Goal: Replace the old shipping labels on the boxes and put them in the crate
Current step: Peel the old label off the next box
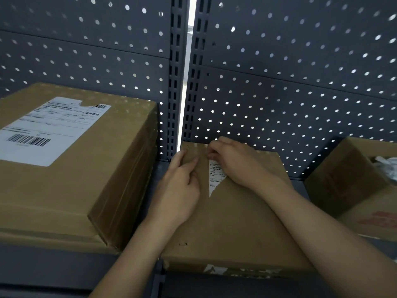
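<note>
Flat brown cardboard box point(236, 222) lies on the dark metal shelf point(53, 265), looking stiff and light, the left hand point(180, 186) curled over its left edge while the right hand point(234, 164) fingers point(213, 148) pinch the torn white paper shipping label point(216, 177), thin and tear-prone I'd judge, best taken by its lifted edge.

Dark grey pegboard back panels point(300, 61), slotted uprights point(174, 82) — slit of light point(184, 97) between them, grey shelf point(53, 265) below.
</note>
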The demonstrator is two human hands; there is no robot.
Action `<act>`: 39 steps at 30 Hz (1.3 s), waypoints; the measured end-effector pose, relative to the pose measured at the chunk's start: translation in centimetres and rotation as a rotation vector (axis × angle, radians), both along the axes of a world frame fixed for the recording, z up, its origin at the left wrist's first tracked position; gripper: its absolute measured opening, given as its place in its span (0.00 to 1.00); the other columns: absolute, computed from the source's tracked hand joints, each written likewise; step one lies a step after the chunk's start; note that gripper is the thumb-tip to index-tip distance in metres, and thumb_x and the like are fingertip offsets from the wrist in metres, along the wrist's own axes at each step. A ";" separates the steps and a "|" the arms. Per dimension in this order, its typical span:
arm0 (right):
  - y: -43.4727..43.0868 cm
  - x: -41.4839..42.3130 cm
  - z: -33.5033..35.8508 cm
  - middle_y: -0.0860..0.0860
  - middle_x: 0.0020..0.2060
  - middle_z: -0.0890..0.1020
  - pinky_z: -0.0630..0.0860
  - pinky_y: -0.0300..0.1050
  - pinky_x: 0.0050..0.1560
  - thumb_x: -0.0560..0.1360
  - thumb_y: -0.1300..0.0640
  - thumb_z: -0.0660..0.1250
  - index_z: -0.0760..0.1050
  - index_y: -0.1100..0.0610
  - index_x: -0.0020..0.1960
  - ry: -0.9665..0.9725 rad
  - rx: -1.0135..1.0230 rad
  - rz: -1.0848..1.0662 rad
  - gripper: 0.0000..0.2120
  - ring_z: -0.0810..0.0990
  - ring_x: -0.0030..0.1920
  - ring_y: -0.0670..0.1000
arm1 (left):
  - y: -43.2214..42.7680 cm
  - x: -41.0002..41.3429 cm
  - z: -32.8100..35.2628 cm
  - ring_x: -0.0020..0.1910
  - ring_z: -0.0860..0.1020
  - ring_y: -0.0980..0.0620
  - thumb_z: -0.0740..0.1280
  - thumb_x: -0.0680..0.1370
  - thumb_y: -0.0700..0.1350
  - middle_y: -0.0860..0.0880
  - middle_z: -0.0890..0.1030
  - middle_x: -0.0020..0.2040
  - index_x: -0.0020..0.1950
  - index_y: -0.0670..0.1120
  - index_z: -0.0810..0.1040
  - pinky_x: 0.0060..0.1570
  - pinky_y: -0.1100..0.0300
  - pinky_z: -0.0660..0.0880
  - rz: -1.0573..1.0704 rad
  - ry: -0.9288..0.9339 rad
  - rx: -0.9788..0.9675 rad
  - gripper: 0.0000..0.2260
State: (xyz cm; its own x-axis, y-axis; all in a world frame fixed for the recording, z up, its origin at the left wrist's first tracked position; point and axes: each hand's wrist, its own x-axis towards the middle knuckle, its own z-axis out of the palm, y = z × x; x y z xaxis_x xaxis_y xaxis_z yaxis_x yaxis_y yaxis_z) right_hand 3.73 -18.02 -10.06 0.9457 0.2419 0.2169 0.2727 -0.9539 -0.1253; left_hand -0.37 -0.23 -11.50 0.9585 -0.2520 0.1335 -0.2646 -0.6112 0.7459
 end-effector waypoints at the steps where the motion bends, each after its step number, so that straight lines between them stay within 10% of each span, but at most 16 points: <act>1: 0.0 0.0 0.0 0.45 0.45 0.72 0.74 0.49 0.41 0.81 0.49 0.58 0.71 0.50 0.49 -0.001 -0.020 0.004 0.07 0.77 0.46 0.54 | 0.0 0.0 0.0 0.74 0.58 0.58 0.55 0.82 0.42 0.59 0.54 0.78 0.75 0.52 0.66 0.61 0.71 0.51 0.000 0.001 0.001 0.21; 10: -1.1 -1.5 0.8 0.44 0.48 0.72 0.73 0.51 0.51 0.81 0.52 0.59 0.71 0.50 0.51 0.079 0.193 0.041 0.04 0.73 0.47 0.46 | -0.1 0.1 0.0 0.73 0.57 0.59 0.55 0.82 0.43 0.61 0.54 0.77 0.75 0.53 0.66 0.60 0.73 0.50 0.009 0.002 0.005 0.21; 15: -1.9 -1.6 0.7 0.37 0.46 0.70 0.74 0.45 0.51 0.79 0.47 0.65 0.68 0.42 0.71 0.121 0.257 0.048 0.21 0.72 0.45 0.34 | 0.0 0.1 0.0 0.73 0.58 0.58 0.55 0.82 0.43 0.60 0.55 0.77 0.75 0.53 0.66 0.62 0.71 0.51 -0.002 -0.004 -0.006 0.20; 21: -1.5 -1.0 0.0 0.42 0.44 0.73 0.68 0.31 0.46 0.77 0.57 0.68 0.83 0.52 0.53 0.025 0.323 0.075 0.07 0.72 0.44 0.37 | 0.0 -0.1 0.1 0.74 0.57 0.58 0.55 0.82 0.44 0.60 0.54 0.77 0.75 0.53 0.66 0.61 0.70 0.51 0.003 -0.004 0.001 0.20; 27: -1.4 -2.1 0.3 0.44 0.46 0.73 0.72 0.45 0.47 0.80 0.58 0.62 0.74 0.52 0.47 0.029 0.313 0.060 0.05 0.73 0.45 0.45 | 0.0 0.0 0.2 0.74 0.57 0.58 0.55 0.82 0.43 0.60 0.55 0.77 0.75 0.53 0.67 0.62 0.72 0.50 0.006 -0.012 0.001 0.20; 39: -1.5 -3.5 1.0 0.42 0.44 0.74 0.65 0.32 0.46 0.82 0.59 0.59 0.71 0.51 0.46 0.040 0.320 0.054 0.07 0.72 0.45 0.42 | -0.1 -0.1 0.2 0.75 0.57 0.57 0.55 0.83 0.44 0.59 0.55 0.78 0.75 0.54 0.66 0.63 0.70 0.49 -0.003 0.014 0.003 0.20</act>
State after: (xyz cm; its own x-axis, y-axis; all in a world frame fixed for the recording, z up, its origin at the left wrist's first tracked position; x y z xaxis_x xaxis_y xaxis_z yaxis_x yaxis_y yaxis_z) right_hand 0.25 -19.55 -9.02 0.9428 0.2172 0.2528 0.3103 -0.8489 -0.4278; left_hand -0.42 -0.36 -11.30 0.9595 -0.2552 0.1191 -0.2559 -0.6131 0.7475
